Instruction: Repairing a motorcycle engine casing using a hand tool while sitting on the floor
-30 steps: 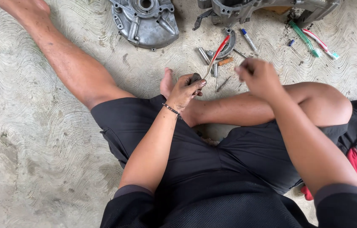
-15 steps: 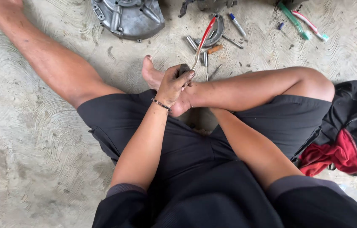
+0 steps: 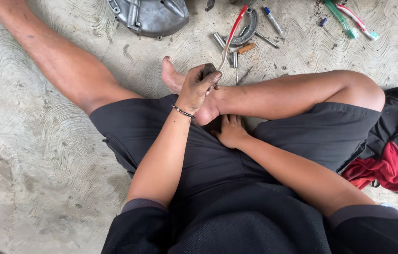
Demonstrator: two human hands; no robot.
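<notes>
One head-worn camera looks steeply down — close over the lap, apparently seated on concrete.

No packages, labels, signs or screens showed anywhere around me, none on the floor, none among the things lying near my hands, none by my legs.

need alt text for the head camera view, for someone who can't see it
Seen from above, a person sits on concrete, left hand gripping a small dark part over the bare foot, right hand resting on black shorts. A metal engine cover and scattered tools lie ahead.
</notes>
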